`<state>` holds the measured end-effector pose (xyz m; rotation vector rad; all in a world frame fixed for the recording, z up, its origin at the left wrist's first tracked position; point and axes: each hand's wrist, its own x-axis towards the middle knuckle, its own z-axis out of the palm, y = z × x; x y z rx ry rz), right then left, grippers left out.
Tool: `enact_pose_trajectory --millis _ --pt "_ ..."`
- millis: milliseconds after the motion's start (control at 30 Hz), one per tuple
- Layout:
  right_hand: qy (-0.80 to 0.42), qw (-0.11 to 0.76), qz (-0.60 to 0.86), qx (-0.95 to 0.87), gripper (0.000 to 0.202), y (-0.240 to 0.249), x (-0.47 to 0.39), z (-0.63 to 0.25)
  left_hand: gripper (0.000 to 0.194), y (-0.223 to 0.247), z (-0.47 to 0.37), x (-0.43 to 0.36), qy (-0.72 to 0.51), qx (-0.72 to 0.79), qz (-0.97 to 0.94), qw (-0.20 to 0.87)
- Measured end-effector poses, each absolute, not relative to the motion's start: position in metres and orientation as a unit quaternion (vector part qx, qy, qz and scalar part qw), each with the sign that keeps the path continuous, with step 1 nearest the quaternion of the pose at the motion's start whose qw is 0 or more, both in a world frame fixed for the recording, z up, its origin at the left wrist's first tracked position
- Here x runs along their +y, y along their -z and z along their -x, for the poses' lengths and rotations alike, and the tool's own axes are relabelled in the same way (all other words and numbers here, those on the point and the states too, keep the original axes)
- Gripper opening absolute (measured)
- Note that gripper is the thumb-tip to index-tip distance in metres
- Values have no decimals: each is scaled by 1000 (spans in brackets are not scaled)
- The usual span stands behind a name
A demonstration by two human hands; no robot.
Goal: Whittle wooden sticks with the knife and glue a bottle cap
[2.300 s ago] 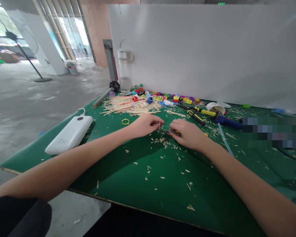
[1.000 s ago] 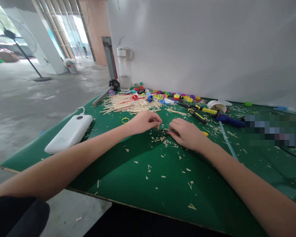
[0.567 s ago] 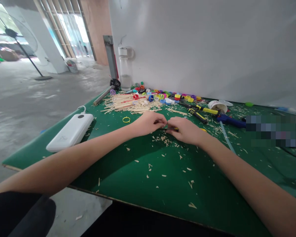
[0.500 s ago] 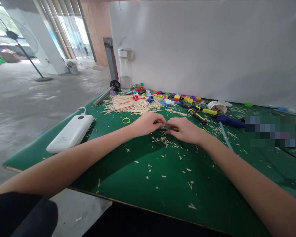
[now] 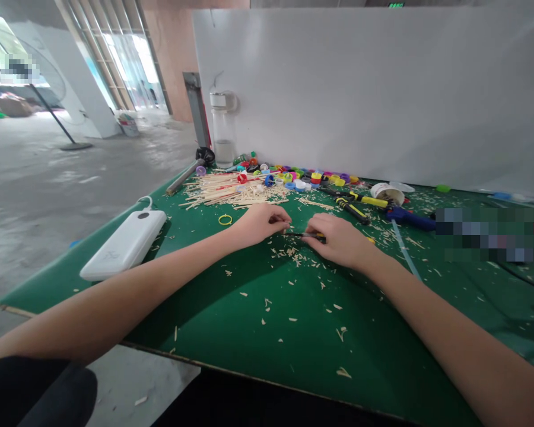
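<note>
My right hand is closed around a knife. Its thin dark blade points left, and a bit of black and yellow handle shows at the fingers. Left of the blade tip, my left hand is closed, thumb pressed to the fingertips; whatever is pinched there is hidden or too small to make out. Pale wood shavings lie on the green table just below both hands. A yellow ring rests left of my left hand.
Behind the hands lie thin wooden sticks and colourful bottle caps. Pliers with yellow-black handles, a tipped white cup and a blue glue gun are to the right. A white power bank sits left, near the table edge.
My hands have moved slightly apart, the right one drawing away to the right with the knife. More of the blade now shows between them. The whole view has shifted a little.
</note>
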<state>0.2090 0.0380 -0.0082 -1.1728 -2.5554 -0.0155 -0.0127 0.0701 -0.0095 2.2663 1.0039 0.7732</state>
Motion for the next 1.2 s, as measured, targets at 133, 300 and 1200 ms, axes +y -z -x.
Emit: enact_pose_trajectory --millis 133,300,1200 --pt "10 163 408 -898 17 10 39 -208 17 9 12 70 -287 374 -836 281" --pt "-9 152 394 -907 18 9 44 -206 16 6 11 67 -283 369 -843 272" --pt "19 142 387 -911 15 8 37 -208 16 9 8 66 -290 385 -837 259"
